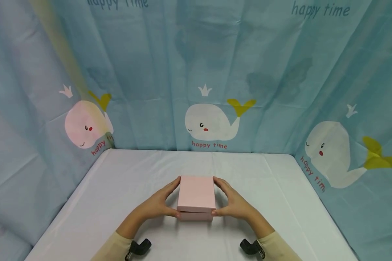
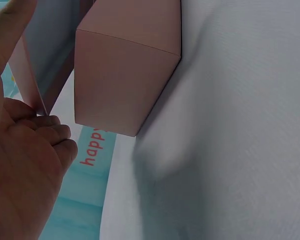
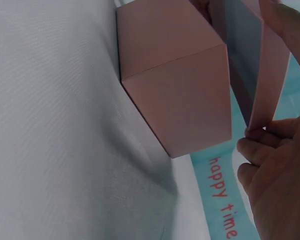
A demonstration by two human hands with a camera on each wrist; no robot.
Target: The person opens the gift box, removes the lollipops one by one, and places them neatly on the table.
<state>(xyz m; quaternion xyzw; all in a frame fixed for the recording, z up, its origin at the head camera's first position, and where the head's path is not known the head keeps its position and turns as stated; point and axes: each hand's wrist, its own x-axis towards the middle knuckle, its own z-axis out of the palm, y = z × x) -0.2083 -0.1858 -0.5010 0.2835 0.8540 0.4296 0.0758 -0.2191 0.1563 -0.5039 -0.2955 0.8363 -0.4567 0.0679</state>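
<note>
A pink box lid [image 1: 196, 192] hangs just above its pink box base [image 1: 196, 216], which stands on the white-covered table. My left hand [image 1: 154, 206] grips the lid's left side, thumb near the front corner and fingers at the back corner. On the opposite side my right hand [image 1: 236, 203] holds the lid the same way. A gap between lid and base shows in both wrist views, where the base [image 2: 122, 80] sits apart from the raised lid [image 3: 272, 75]. The lid's grey inner face is partly visible. What lies inside the base is hidden.
The white tablecloth [image 1: 117, 188] runs under the box and out to both sides. Blue curtains [image 1: 143, 123] with printed whales enclose the table at the back, left and right. Each wrist wears a black camera mount [image 1: 141, 247].
</note>
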